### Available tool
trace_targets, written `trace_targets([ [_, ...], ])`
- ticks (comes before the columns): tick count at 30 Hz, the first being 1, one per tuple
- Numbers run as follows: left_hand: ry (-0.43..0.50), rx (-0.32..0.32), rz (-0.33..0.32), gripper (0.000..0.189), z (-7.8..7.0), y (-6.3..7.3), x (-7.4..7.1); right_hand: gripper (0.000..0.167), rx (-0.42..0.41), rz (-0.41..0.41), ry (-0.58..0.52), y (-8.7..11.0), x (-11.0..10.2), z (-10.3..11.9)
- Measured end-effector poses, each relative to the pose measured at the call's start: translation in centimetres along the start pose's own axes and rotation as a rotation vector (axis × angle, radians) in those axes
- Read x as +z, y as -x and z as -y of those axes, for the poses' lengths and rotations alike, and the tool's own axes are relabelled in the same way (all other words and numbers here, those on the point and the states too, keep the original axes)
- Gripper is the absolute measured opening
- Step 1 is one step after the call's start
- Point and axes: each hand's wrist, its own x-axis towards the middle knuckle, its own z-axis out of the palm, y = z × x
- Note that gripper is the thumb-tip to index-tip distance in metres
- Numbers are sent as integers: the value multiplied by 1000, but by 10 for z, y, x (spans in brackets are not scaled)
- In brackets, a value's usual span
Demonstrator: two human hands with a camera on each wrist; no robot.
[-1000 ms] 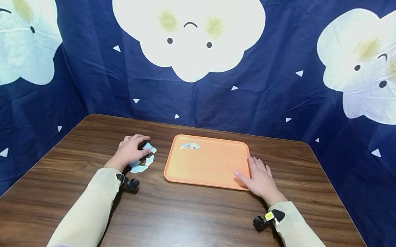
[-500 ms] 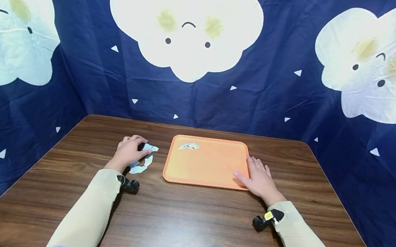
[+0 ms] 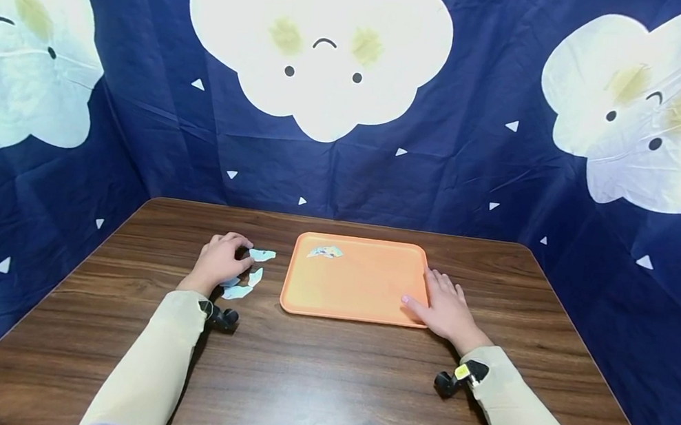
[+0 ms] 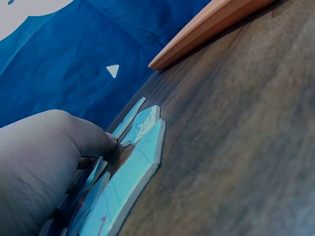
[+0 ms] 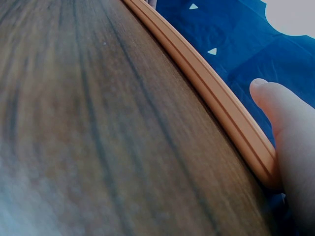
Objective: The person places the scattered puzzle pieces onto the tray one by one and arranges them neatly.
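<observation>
Currently, left hand [image 3: 221,260]: fingers bent, thumb at the upper piece [image 3: 262,255]; whether it pinches, I cannot tell.
Right hand [image 3: 447,310]: relaxed at the right edge of the tray [image 3: 358,283]; a stray push could shift that.
Upper piece: thin, seemingly flat on the desk [image 3: 324,370], so fingertips may slip off.
Lower pieces [image 3: 237,292]: close beside the left thumb; a dragging palm might scatter them.
Tray piece [image 3: 325,252]: alone near the far left corner; jolting could slide it.
</observation>
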Motion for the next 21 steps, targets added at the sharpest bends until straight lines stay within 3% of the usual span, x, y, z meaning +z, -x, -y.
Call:
trace_targets([
  [10, -61, 40, -52, 42, -5, 4, -1, 102, 0, 4, -1, 2, 2, 0],
  [21, 2, 41, -129, 40, -14, 0, -2, 101, 2, 6, 4, 1, -1, 2],
])
